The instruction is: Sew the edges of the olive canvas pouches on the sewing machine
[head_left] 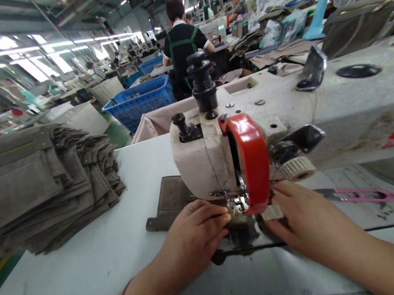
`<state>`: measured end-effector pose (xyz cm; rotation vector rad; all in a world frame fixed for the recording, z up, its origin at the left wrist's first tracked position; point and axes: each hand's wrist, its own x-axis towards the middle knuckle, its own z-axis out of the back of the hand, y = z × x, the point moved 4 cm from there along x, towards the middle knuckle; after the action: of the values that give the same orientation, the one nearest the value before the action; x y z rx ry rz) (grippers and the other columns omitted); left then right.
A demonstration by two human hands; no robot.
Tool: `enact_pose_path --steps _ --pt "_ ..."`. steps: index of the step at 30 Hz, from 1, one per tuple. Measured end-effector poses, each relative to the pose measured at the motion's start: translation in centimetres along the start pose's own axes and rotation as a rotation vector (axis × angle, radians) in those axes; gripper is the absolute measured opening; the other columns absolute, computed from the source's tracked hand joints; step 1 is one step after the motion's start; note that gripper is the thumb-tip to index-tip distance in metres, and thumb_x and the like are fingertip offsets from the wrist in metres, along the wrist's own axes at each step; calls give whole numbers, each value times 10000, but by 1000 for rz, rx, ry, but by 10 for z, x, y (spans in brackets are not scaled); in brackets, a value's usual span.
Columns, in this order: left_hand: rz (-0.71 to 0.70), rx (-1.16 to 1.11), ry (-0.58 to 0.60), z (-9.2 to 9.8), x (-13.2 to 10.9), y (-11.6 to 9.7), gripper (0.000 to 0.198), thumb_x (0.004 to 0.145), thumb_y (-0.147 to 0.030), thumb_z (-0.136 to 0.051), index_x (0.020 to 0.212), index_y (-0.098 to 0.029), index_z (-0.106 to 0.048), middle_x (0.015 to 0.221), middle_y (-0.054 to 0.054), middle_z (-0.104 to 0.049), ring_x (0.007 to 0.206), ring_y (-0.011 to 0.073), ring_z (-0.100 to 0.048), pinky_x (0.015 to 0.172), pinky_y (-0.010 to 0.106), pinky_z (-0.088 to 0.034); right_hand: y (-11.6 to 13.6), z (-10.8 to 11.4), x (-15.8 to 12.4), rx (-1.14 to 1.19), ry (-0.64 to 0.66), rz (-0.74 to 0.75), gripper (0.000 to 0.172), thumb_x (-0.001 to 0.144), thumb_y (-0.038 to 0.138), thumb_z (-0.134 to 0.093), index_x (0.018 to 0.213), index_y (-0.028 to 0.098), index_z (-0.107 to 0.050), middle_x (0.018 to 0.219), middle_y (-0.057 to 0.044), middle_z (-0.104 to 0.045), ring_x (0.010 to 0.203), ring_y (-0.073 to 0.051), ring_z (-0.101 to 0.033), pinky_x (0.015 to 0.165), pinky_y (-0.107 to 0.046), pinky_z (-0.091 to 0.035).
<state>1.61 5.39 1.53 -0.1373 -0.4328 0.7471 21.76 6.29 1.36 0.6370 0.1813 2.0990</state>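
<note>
A dark olive-brown fabric piece [175,197] lies on the white table under the head of a sewing machine [202,161], its front edge at the presser foot [239,203]. My left hand [199,232] is left of the foot, thumb and fingers pinched together on the fabric's edge. To the right of the foot is my right hand [293,214], close to the red guard [254,158]. Its fingertips are hidden behind the guard and a pale block, so what they hold does not show.
A thick stack of brown fabric pieces [35,188] with zips stands at the left table edge. Pink-handled thread snips [363,194] lie right of my right hand. Beyond the table are a blue plastic basket [141,101] and a person [182,42] seen from behind.
</note>
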Motion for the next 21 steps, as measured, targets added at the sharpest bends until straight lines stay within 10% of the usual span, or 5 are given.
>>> enact_pose_path --steps 10,14,21 --pt "20 -136 -96 2 3 -5 152 887 -152 -623 1031 -194 -649 1028 14 -702 944 157 -638 892 300 -506 0 -2 0 -123 45 27 250 873 271 -505 636 205 -547 655 -40 -547 697 -229 -525 651 -373 -422" --pt "12 -111 -71 -4 4 -14 131 868 -127 -623 990 -170 -642 1019 30 -701 923 181 -647 896 343 -513 12 -4 -2 61 20 125 54 841 205 -582 837 206 -636 887 -52 -642 856 -240 -559 746 -375 -459" --pt "109 -114 -88 -7 3 -19 97 910 -228 -607 985 -200 -660 1009 5 -704 906 173 -648 861 311 -531 21 -12 -4 204 -11 211 194 842 59 -535 898 201 -654 927 -56 -685 806 -220 -617 711 -344 -527"
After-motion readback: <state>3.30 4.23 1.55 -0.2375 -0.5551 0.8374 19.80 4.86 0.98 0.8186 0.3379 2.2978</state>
